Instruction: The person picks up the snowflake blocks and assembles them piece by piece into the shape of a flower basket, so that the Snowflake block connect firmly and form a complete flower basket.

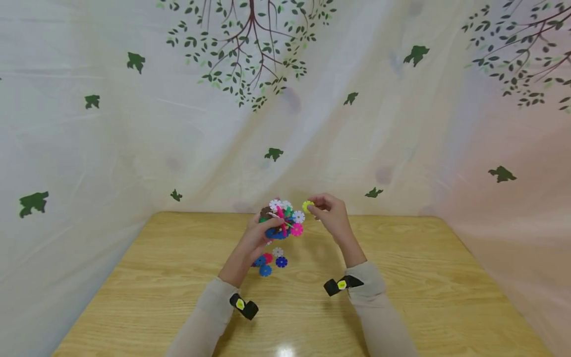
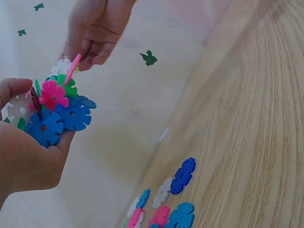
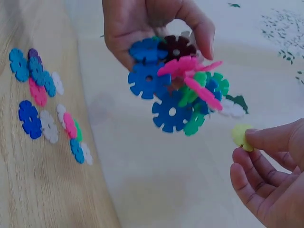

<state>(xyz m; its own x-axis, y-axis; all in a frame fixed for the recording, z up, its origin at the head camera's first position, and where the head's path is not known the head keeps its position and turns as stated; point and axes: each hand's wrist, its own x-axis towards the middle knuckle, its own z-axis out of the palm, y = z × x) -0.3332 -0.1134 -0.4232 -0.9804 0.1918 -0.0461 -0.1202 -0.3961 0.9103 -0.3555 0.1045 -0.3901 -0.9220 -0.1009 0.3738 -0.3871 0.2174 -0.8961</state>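
While the head view shows the left hand [image 1: 255, 237] gripping a cluster of notched discs [image 1: 289, 216] above the tabletop [image 1: 424, 277], the right hand [image 1: 331, 213] pinches a yellow disc [image 1: 307, 206] just beside it, apart from it; if joining is the step, the cluster should be held steady and only the right hand should travel. In the left wrist view, blue discs [image 2: 73, 114] sit low in the left hand, so a light but firm hold there ought to spare the outer pieces; the yellow disc is mostly hidden here. In the right wrist view, the yellow disc is held by one side, its free rim toward a white disc [image 3: 232, 109] on the cluster: best cross the edges, match notch to notch, then press straight. Loose discs [image 3: 30, 118] lie on the tabletop, well apart.
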